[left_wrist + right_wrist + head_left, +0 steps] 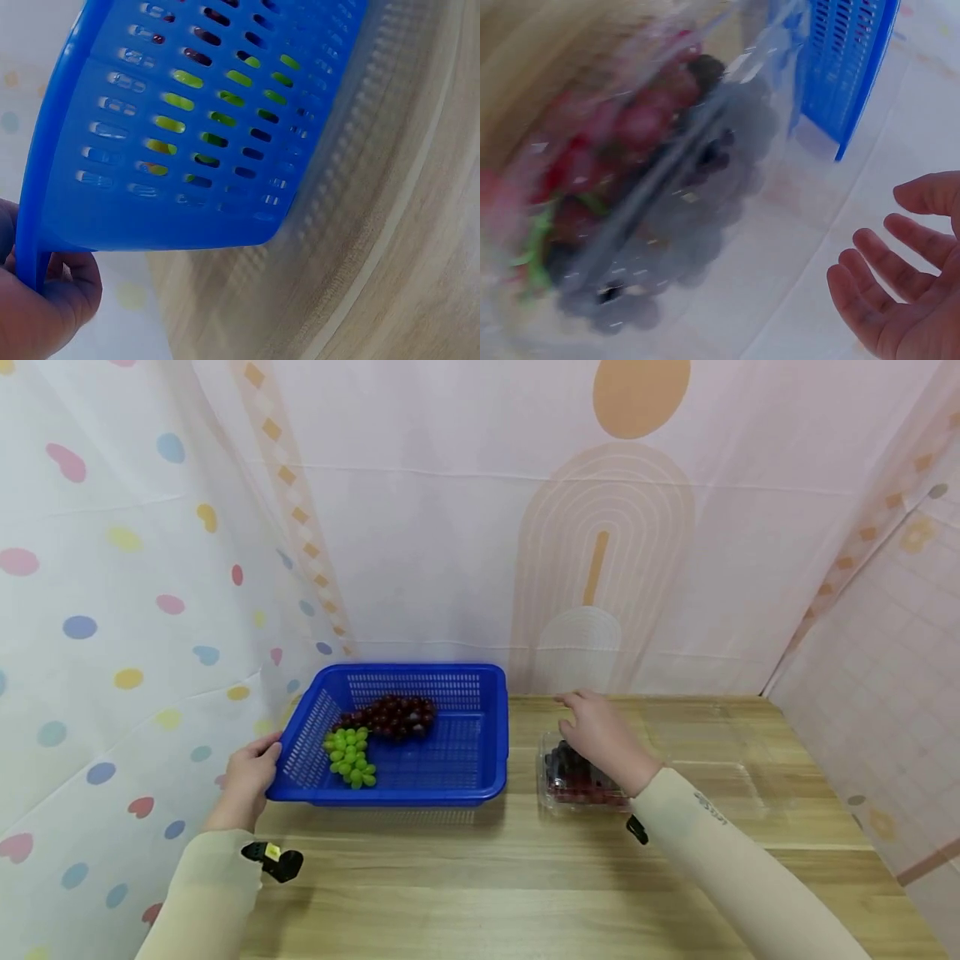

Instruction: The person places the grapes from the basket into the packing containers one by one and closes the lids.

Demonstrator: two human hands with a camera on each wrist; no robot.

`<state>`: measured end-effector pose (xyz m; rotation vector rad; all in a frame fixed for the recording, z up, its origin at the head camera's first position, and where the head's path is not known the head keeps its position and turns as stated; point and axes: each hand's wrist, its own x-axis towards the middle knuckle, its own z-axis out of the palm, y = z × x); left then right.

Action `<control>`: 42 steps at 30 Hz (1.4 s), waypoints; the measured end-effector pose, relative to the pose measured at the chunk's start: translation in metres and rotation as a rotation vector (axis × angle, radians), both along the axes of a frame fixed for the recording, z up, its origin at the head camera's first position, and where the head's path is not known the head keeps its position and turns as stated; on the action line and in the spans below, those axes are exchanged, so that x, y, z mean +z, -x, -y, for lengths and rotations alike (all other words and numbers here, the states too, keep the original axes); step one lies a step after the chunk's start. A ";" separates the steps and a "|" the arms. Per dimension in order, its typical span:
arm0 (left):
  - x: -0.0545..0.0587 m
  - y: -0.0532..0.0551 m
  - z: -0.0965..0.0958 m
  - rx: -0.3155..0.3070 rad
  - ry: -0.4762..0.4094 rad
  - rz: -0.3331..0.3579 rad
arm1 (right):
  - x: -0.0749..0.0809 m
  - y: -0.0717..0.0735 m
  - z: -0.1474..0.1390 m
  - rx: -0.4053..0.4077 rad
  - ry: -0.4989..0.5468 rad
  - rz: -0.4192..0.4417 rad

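My left hand (pixel 251 777) grips the left rim of a blue plastic basket (pixel 420 795), its thumb and fingers curled round the edge in the left wrist view. Inside the basket lie a bunch of green grapes (pixel 350 757) and a bunch of dark red grapes (pixel 397 717). To the right of it stands a clear plastic box (pixel 551 802) holding black grapes (pixel 562 764) and red grapes (pixel 641 124). Over that box hovers my right hand (pixel 600 735), its fingers spread and slightly bent, with nothing held. The forearm and hand hide part of the box in the head view.
Another clear plastic piece (pixel 720 785), see-through and hard to make out, lies right of the box on the wooden table (pixel 450 893). A patterned curtain (pixel 420 568) hangs behind the table, with more cloth at both sides.
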<state>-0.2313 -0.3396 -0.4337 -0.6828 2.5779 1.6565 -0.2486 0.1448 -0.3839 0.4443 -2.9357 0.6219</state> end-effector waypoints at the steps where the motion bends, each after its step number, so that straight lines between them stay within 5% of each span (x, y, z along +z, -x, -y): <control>1: 0.000 0.000 0.000 0.002 -0.025 0.001 | 0.003 0.003 0.006 0.009 -0.008 0.009; 9: 0.002 0.000 0.001 0.013 -0.128 0.024 | 0.021 0.028 0.057 0.110 -0.058 -0.019; 19: 0.003 0.000 -0.002 0.045 -0.177 0.039 | 0.035 0.049 0.122 0.261 -0.094 0.125; 30: 0.002 0.004 -0.004 0.090 -0.194 0.040 | 0.022 0.065 0.173 0.245 0.025 0.260; 42: 0.002 0.000 -0.004 0.115 -0.204 0.035 | -0.002 0.054 0.210 0.215 0.105 0.396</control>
